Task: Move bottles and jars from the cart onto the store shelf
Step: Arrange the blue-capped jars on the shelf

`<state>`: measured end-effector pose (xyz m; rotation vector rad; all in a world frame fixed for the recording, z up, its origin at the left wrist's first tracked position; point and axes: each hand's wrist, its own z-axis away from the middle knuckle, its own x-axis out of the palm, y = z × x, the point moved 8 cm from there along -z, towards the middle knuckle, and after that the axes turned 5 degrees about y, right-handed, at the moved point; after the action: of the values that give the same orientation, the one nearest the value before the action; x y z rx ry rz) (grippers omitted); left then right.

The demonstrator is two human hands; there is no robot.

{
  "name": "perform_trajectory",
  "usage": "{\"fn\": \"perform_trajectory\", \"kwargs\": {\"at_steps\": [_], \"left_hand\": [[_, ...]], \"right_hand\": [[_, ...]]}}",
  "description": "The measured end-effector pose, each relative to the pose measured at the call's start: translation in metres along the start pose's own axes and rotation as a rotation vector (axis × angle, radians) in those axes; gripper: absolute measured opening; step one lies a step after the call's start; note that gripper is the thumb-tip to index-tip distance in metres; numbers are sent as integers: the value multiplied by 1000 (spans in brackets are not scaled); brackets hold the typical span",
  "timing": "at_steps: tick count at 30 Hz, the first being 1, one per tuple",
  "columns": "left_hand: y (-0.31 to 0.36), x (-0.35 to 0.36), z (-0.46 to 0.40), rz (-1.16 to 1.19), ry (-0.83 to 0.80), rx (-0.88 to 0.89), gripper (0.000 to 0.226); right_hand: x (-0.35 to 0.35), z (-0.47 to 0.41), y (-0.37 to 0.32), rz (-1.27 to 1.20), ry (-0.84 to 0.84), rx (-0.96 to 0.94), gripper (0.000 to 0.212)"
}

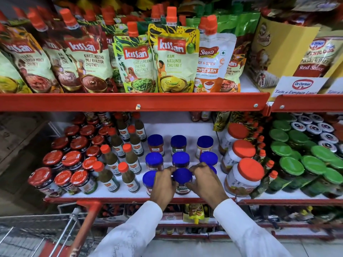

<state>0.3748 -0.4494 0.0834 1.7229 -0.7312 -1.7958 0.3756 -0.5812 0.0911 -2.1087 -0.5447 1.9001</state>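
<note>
A: Eyes on the blue-lidded jar (182,179) at the front of the white shelf (194,130), middle of the front row.

B: Both hands are on it. The left hand (163,186) has its fingers curled against the jar's left side, and the right hand (205,180) clamps the right side, fingertips up by the lid.

A: So it's gripped from two sides and standing upright on the shelf. White sleeves (246,229) reach in from below.

B: Around it are more blue-lidded jars (180,159) in three rows of three. The front-left one sits partly behind the left hand, the front-right one is nearly hidden behind the right.

A: Just left of them stand green sauce bottles with orange caps (130,158), then a cluster of red-lidded jars (71,160).

B: To the right are big white tubs with orange lids (243,177), and green-lidded jars (291,166) beyond those.

A: Above the red shelf edge (130,102) is a row of Kissan chutney pouches (173,58).

B: And bottom left, the cart (81,225), red handle and wire frame, right by the left sleeve.
</note>
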Motion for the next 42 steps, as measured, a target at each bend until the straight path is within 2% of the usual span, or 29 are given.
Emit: {"fn": "perform_trajectory", "kwargs": {"at_steps": [13,17,20,24,27,30,35,42], "left_hand": [[7,-5,4,-52,-3,33,57],[12,-8,6,-104,-4,50,55],[26,-14,6,-149,48,128,60],[52,-4,3,-184,38,237,38],[70,14,-3,-251,-25,272,45],[81,27,-8,-323,-78,269,49],[88,43,-11,-390,-97,281,36],[87,57,-4,-412,-42,244,32]], "right_hand": [[-5,6,-7,10,-9,8,27],[-21,13,-2,11,8,7,21],[-41,20,16,29,81,41,15],[-59,28,49,-54,182,175,32],[-59,31,61,-129,171,255,41],[-50,31,65,-174,112,280,39],[-46,27,75,-256,82,270,41],[-50,28,87,-246,66,247,41]]}}
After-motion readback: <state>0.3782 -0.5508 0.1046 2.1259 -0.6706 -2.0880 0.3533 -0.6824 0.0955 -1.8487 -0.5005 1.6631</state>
